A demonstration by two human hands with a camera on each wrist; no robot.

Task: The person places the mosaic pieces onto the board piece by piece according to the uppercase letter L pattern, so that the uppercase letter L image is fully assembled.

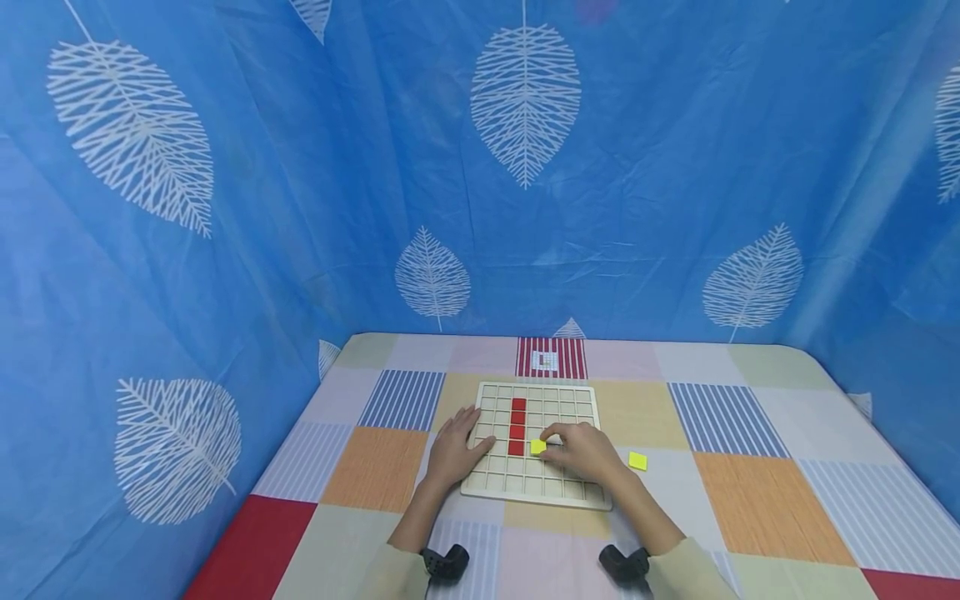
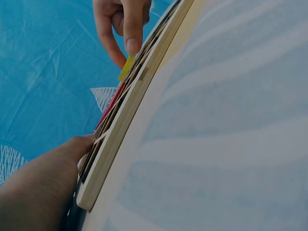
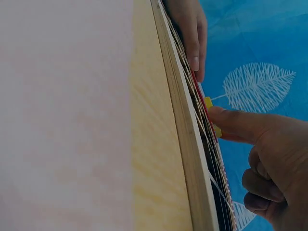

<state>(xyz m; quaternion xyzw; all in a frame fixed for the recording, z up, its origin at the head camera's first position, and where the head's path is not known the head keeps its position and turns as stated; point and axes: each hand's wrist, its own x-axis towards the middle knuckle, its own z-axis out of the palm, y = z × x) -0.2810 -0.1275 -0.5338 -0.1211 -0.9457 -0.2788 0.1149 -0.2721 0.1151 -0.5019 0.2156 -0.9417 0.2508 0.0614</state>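
A wooden grid board (image 1: 495, 484) lies on the patchwork tablecloth, with a column of red square tiles (image 1: 517, 432) set in its cells. My right hand (image 1: 583, 451) pinches a yellow square tile (image 1: 537, 447) between thumb and index finger, close over the cells just right of the lowest red tile. In the right wrist view the thumb rests along that yellow tile (image 3: 209, 103), the other fingers curled in. My left hand (image 1: 453, 450) rests on the board's left edge with its fingers extended and thumb over the frame.
A second yellow tile (image 1: 637, 461) lies on the cloth right of the board, beside the right forearm. Behind the board is a small printed pattern card (image 1: 544, 361) on a red-striped patch. A blue leaf-print curtain (image 1: 600, 208) closes off the table's back and sides.
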